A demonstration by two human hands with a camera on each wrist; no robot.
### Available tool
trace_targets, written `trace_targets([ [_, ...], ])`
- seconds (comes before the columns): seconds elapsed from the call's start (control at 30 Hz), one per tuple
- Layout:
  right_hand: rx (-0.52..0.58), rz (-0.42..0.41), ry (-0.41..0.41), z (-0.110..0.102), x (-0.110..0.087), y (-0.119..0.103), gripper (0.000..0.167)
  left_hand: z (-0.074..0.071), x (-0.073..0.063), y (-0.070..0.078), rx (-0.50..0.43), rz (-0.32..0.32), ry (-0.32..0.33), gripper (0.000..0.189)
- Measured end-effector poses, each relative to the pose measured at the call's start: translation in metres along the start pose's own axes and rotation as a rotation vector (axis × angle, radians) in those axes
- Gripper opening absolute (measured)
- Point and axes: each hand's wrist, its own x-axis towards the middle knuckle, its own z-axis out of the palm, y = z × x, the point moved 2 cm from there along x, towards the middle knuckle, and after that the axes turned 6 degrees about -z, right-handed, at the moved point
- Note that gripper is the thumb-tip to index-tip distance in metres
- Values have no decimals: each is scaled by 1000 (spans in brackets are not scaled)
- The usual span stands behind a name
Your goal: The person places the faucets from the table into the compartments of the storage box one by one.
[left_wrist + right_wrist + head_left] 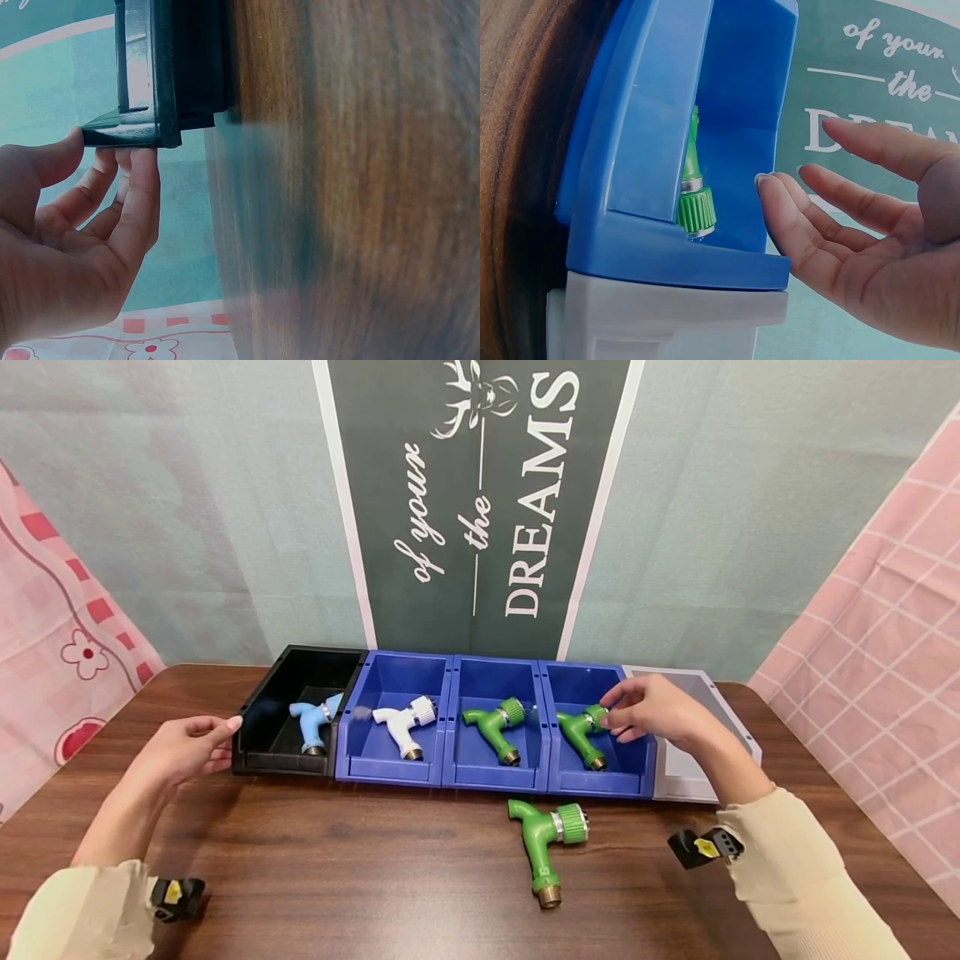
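My left hand (187,747) holds the outer side of a black bin (283,763), with thumb at the rim and fingertips against the wall, as the left wrist view shows. A light blue faucet (312,725) lies in that bin. My right hand (656,710) is over the right-hand blue bin (600,783), its fingers loosely bent and holding nothing. In the right wrist view, a green faucet (697,210) lies inside that bin, apart from the fingers. Another green faucet (542,843) rests on the table in front of the bins.
The middle blue bin (487,777) has a green faucet (495,731) in it. The blue bin (386,771) beside the black one has a white faucet (405,725). A grey-white bin (686,785) ends the row at right. Behind the wooden table (337,868) hangs a curtain (225,527).
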Motion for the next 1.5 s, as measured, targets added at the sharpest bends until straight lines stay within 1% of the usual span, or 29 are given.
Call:
trace_targets([
  [0.33, -28, -23, -29, 6, -10, -4, 36, 1, -2, 1, 3, -1, 6, 44],
  [0.67, 16, -58, -69, 16, -17, -1, 34, 1, -2, 1, 5, 6, 8, 43],
  [0.9, 44, -62, -101, 23, -23, -3, 32, 1, -2, 1, 1, 3, 3, 44],
  [1.2, 27, -100, -132, 33, -30, -5, 30, 1, -2, 1, 3, 6, 10, 43],
  [1.3, 36, -111, -148, 37, -32, -4, 29, 0, -2, 1, 10, 2, 10, 44],
  [1.5, 50, -103, -167, 40, -37, -1, 27, 0, -2, 0, 17, 5, 7, 45],
])
